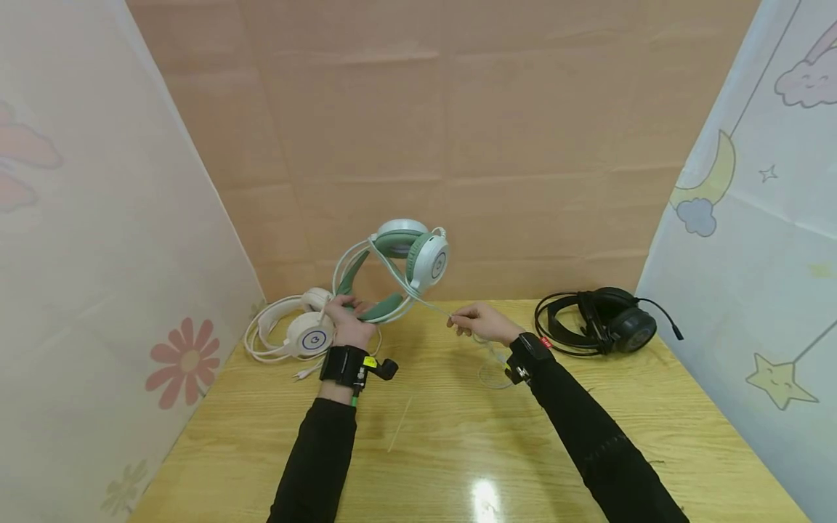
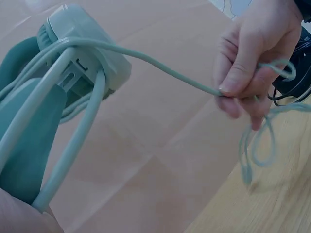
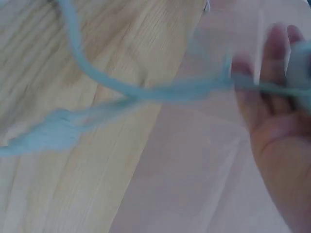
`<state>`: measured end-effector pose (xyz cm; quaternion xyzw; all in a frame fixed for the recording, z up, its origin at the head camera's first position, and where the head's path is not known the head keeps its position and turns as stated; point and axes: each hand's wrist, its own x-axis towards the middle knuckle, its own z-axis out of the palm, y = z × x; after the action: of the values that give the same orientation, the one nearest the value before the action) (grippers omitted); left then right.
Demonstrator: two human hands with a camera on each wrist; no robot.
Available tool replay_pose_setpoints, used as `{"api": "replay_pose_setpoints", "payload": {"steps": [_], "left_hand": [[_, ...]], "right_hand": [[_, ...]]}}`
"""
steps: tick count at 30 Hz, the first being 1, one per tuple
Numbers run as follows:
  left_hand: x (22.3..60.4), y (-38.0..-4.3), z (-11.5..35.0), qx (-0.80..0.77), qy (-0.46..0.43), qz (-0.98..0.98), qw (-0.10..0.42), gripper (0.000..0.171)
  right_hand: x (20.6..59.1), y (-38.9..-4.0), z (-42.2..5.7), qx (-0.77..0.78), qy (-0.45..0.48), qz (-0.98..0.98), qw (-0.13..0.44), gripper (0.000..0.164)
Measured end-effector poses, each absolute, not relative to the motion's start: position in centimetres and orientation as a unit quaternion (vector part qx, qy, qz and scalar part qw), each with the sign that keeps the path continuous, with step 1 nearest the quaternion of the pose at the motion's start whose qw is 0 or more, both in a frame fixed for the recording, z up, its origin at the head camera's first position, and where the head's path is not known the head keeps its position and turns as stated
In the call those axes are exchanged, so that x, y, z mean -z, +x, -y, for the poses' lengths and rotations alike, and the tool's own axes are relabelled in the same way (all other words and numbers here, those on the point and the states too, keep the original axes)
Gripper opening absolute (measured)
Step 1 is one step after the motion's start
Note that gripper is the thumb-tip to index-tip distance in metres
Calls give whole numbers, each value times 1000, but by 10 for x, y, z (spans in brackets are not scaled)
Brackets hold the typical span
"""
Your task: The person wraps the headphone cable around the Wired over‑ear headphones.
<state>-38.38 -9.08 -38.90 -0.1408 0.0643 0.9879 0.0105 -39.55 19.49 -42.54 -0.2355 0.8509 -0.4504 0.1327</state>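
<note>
My left hand grips the headband of a pale green and white headset, held up above the table with its ear cups pointing up and away. Loops of its cable run around the headband and ear cup. Between thumb and fingertips, my right hand pinches the pale green cable, drawn out taut to the right of the headset. The cable's loose end dangles in loops below the right hand in the left wrist view. Blurred cable crosses the right wrist view over the wood.
A white headset with its coiled cord lies on the table at the left, close by my left hand. At the right back lies a black headset with a thin microphone arm. Brown paper covers the wall behind.
</note>
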Motion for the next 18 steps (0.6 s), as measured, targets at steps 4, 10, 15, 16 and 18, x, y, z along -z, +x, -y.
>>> {"api": "replay_pose_setpoints", "payload": {"steps": [4, 10, 15, 16, 18], "left_hand": [[387, -385, 88, -990, -126, -61, 32, 23], [391, -386, 86, -992, -75, -60, 85, 23], [402, -386, 86, -986, -13, -98, 137, 22], [405, -386, 87, -984, -3, -102, 148, 22], [409, -386, 87, -980, 12, -102, 169, 22]], "right_hand": [[426, -402, -192, 464, -246, -828, 194, 35], [425, -408, -190, 422, -236, -860, 163, 30], [420, -415, -190, 398, -224, -886, 83, 31], [418, -417, -189, 389, -225, -890, 72, 30], [417, -421, -187, 380, -241, -891, 51, 25]]}}
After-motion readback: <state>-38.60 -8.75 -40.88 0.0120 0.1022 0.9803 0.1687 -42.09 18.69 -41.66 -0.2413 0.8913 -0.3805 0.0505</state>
